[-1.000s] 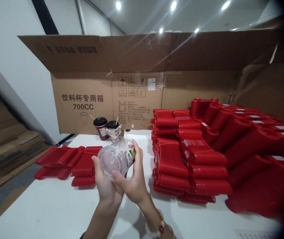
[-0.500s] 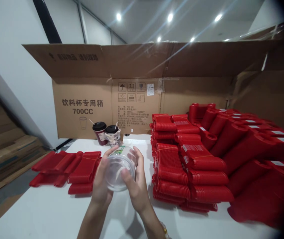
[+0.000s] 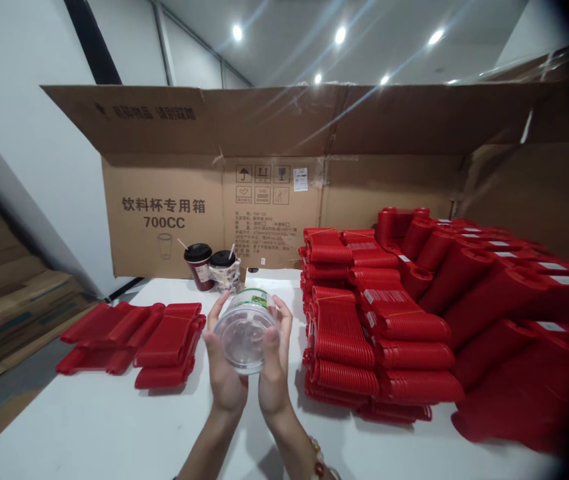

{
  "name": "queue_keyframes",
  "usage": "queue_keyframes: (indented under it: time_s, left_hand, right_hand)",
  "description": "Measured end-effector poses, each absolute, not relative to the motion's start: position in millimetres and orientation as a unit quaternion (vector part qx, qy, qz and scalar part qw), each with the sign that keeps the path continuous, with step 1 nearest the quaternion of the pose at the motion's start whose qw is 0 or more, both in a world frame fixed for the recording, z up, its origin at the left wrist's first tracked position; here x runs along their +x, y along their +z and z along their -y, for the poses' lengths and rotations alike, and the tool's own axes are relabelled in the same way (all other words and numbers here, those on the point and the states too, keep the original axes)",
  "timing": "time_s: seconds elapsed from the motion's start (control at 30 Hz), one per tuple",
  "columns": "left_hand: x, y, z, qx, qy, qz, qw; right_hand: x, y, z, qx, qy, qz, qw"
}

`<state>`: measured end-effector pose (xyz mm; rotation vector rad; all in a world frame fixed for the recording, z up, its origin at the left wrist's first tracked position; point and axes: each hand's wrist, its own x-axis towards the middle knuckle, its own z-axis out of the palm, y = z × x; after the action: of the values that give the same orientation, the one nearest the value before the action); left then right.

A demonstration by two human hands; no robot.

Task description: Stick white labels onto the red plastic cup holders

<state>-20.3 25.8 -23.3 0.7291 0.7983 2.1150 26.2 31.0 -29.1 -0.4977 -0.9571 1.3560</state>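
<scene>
Both hands hold a clear round plastic container (image 3: 245, 337) above the white table, its flat round face toward the camera and a green-and-white label on its far side. My left hand (image 3: 225, 370) wraps its left edge, thumb on the near rim. On the right edge my right hand (image 3: 275, 363) grips it, with the thumb against the round face. Behind the container stand a dark red cup (image 3: 202, 270) with a black lid and a patterned cup (image 3: 225, 275) in plastic wrap, each with a straw.
Tall stacks of red plastic pieces (image 3: 344, 343) fill the right side. Smaller red stacks (image 3: 167, 340) lie at the left of the white table (image 3: 114, 427). An opened cardboard box (image 3: 164, 173) stands along the back. More cardboard (image 3: 24, 313) is at the far left.
The container has shifted slightly right and turned, bringing its green label more into view. My left hand has moved right, and my right thumb has slid from the face's middle toward its right edge.
</scene>
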Motion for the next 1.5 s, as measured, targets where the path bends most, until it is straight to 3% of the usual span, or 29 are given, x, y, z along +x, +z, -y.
queue_keyframes:
  time_s: [0.4, 0.73, 1.0, 1.27, 1.4, 1.5]
  left_hand:
    - [-55.6, -22.5, -25.4, 0.462, 0.731, -0.41, 0.291]
    - [-33.9, -21.0, -25.5, 0.405, 0.753, -0.303, 0.42]
    - [-62.6, -22.0, -22.3, 0.539, 0.679, -0.404, 0.293]
    - [-87.7, -11.2, -15.9, 0.604, 0.588, -0.435, 0.316]
    - [-99.6, -12.5, -25.1, 0.513, 0.673, -0.438, 0.303]
    - [-100.1, -20.6, -43.3, 0.289, 0.775, -0.438, 0.352]
  right_hand:
    - [50.5, -20.4, -42.7, -0.238, 0.538, 0.523, 0.617]
    - [35.1, -23.2, -35.6, -0.212, 0.527, 0.42, 0.708]
    - [53.2, -18.8, -45.1, -0.194, 0.577, 0.464, 0.644]
    - [54.4, -15.2, -42.4, -0.214, 0.547, 0.568, 0.576]
    - [58.4, -12.8, -34.8, -0.302, 0.536, 0.548, 0.567]
    - [80.2, -2.2, -34.3, -0.242, 0.597, 0.482, 0.594]
